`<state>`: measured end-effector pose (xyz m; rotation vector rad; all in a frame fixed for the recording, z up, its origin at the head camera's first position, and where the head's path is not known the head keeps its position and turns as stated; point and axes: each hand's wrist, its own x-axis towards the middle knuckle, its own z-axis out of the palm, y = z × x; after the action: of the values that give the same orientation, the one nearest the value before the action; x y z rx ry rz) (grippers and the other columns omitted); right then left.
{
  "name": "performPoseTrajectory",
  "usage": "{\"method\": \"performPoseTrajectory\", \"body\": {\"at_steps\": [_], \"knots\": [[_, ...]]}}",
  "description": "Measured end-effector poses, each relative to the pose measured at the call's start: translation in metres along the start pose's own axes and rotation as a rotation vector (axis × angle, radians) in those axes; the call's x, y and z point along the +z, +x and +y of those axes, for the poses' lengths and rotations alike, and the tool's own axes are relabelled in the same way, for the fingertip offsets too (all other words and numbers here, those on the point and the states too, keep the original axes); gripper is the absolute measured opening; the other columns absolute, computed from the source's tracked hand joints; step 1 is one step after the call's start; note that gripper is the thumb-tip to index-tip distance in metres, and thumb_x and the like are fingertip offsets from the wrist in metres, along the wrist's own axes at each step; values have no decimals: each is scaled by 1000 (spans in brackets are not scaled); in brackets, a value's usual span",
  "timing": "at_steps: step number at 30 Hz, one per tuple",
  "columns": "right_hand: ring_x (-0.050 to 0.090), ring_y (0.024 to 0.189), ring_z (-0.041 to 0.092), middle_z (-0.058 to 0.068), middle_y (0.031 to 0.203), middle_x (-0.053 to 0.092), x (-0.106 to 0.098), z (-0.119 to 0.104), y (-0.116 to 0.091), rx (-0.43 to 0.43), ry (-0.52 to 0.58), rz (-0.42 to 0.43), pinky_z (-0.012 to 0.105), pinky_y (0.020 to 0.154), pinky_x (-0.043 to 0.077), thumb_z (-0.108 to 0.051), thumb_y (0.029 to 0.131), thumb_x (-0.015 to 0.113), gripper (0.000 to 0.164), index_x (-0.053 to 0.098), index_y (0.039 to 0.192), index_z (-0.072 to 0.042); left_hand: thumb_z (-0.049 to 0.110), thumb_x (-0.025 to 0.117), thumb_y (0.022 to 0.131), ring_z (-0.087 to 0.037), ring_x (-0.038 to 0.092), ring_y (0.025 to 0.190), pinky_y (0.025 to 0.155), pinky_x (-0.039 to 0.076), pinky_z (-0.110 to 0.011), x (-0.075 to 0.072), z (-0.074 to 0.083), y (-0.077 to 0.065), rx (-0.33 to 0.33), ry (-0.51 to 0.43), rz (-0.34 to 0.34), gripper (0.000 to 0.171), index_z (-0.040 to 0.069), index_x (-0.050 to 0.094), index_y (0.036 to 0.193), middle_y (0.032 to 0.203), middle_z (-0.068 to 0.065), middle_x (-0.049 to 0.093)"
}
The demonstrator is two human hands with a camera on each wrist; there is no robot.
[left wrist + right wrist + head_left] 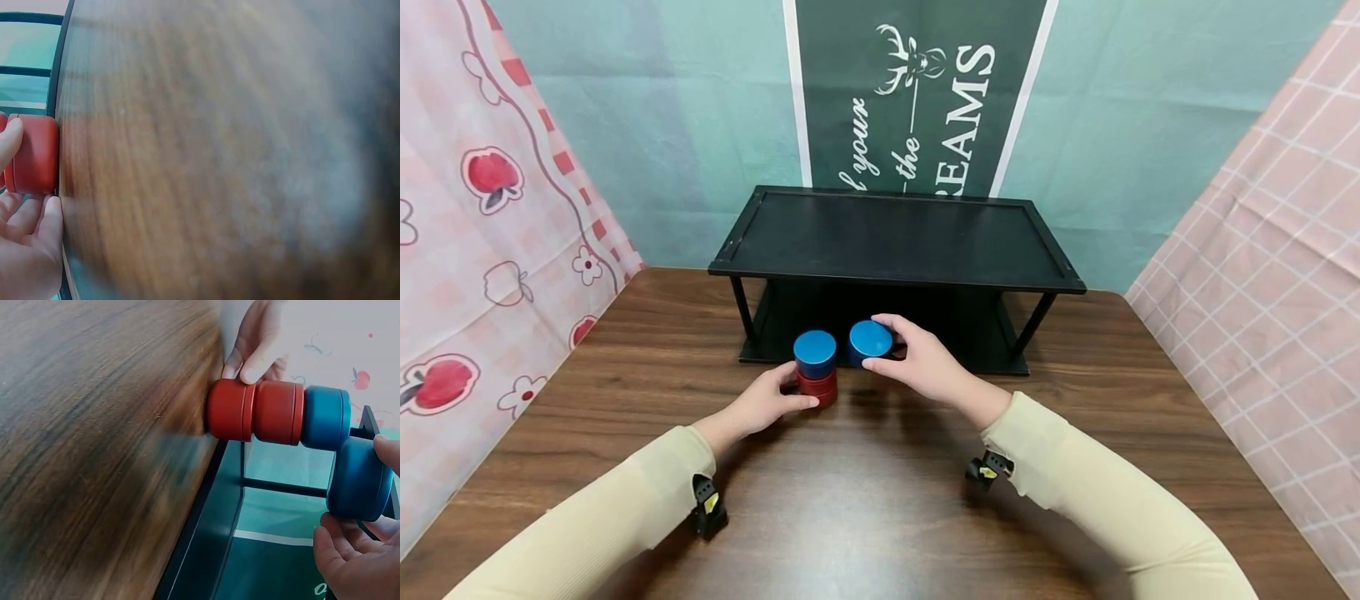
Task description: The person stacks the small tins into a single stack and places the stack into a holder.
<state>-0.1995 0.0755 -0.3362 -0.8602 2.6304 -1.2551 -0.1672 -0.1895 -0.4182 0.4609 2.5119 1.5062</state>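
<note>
Two red lidded tins stand one on the other on the table, the lower red tin (pixel 228 412) and the upper red tin (pixel 275 412). On top of them sits a blue tin (pixel 815 352). My left hand (pixel 766 402) holds the lower red tin, thumb on one side and fingers on the other. In my right hand (pixel 927 363) a second blue tin (pixel 357 481) is gripped at its sides between thumb and fingers. It is raised off the table, just right of the stack at about the height of the top tin.
Behind the tins stands a black two-tier rack (pixel 887 237) with thin posts. The brown wooden table (pixel 865 500) stretches around it. Patterned cloths hang at the left and right, and a green cloth with a dark panel (pixel 917 92) hangs at the back.
</note>
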Motion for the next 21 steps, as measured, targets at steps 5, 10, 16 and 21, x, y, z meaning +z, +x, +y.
{"method": "performPoseTrajectory", "body": {"at_steps": [5, 10, 16, 21], "knots": [[53, 105, 20, 6, 126, 52, 1, -3, 5, -9, 10, -5, 41, 88, 48, -29, 84, 71, 61, 44, 135, -8, 22, 67, 87, -33, 48, 120, 100, 35, -51, 0, 0, 1, 8, 10, 5, 60, -1, 40, 137, 129, -18, 53], [53, 105, 21, 7, 127, 52, 4, -9, 9, -24, 13, -11, 41, 89, 48, -29, 84, 70, 62, 44, 135, -7, 21, 67, 87, -34, 48, 120, 100, 34, -52, 0, -1, 0, 9, 0, 3, 59, -1, 41, 136, 129, -18, 53], [54, 106, 21, 7, 128, 52, 8, -12, 12, -19, 16, -8, 40, 89, 47, -30, 84, 71, 62, 44, 135, -8, 22, 69, 86, -33, 50, 118, 99, 36, -51, 0, -3, 1, 3, 6, 21, 58, 1, 44, 134, 126, -17, 55], [54, 105, 21, 6, 127, 52, 7, -13, 13, -5, 6, 1, 41, 89, 47, -28, 83, 71, 62, 44, 135, -8, 21, 69, 86, -33, 50, 118, 99, 36, -51, -1, -3, 1, 13, 2, 16, 57, 0, 45, 133, 126, -18, 55]]}}
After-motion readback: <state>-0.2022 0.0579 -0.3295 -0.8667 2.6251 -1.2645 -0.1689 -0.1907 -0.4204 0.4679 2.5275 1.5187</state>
